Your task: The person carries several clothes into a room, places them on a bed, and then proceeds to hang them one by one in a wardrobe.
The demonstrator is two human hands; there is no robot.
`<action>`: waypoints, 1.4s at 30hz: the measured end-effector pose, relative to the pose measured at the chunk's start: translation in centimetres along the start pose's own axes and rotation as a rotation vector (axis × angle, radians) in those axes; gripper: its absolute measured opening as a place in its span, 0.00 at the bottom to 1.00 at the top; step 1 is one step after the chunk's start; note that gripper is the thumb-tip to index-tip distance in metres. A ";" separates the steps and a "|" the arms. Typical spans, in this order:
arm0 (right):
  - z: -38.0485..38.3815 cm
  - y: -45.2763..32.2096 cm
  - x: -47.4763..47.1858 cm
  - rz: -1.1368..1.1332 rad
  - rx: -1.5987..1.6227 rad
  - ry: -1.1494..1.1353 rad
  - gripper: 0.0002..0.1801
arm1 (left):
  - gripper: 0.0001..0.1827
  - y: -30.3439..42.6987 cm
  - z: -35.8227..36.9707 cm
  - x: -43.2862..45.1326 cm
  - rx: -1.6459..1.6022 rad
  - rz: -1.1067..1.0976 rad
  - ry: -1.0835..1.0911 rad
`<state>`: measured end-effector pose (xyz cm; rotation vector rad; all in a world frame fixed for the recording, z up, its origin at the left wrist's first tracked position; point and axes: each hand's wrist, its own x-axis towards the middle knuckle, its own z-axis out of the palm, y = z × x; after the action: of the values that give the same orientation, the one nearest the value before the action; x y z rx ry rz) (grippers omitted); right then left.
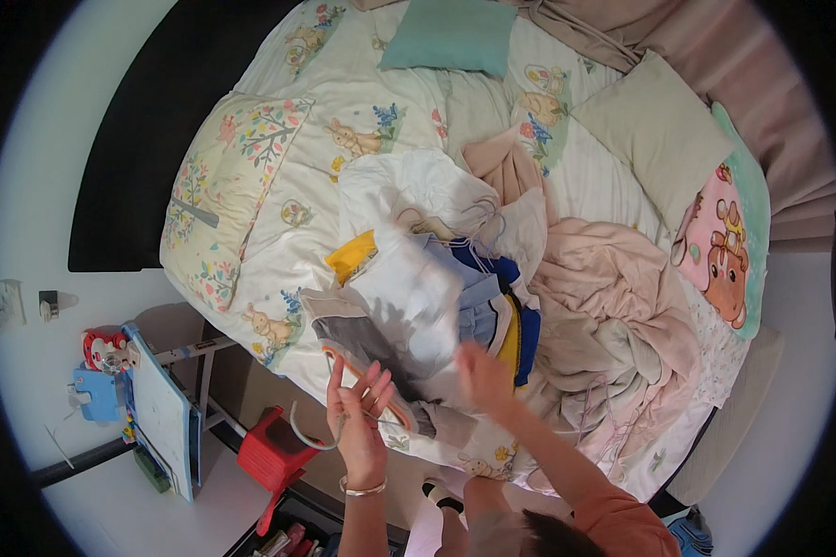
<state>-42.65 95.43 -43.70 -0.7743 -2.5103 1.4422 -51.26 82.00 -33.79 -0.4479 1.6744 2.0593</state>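
Note:
My left hand (361, 425), with a bangle at the wrist, holds a pale wire clothes hanger (299, 433) near its hook, palm up and fingers partly spread. My right hand (479, 379) is motion-blurred at the lower edge of a white garment (418, 299) and appears to grip it; the garment is blurred too. Beneath and left of it lies a grey garment (352, 341), beside an orange-edged piece (348, 365). Light-blue (475, 299), yellow (508, 348) and dark-blue clothes (528, 341) are layered to the right.
Loose hangers lie above the clothes (484, 223) and on a rumpled pink blanket (599, 278) at right. Pillows (651, 132) and a rabbit-print quilt (279, 237) cover the bed. At lower left stand a red plastic stool (275, 445) and a white board (160, 411); an open case (299, 536) is below.

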 end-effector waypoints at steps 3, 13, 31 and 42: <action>1.2 -3.5 -5.0 -0.300 0.157 -0.352 0.09 | 0.30 -0.4 0.9 -0.7 0.021 0.203 -0.035; -0.2 8.3 6.3 -0.014 -0.463 0.427 0.12 | 0.12 2.5 -5.9 -3.3 0.087 0.208 0.341; -0.3 -0.2 3.0 0.044 0.054 0.112 0.10 | 0.16 2.1 -6.7 -5.1 0.141 0.102 0.165; 2.2 -5.9 -8.3 -0.550 0.192 -0.451 0.11 | 0.13 1.1 -5.5 -4.8 0.121 0.070 0.060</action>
<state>-38.50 87.17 -38.86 0.2966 -2.5163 1.7304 -47.94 75.78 -31.53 -0.4206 1.8630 1.9970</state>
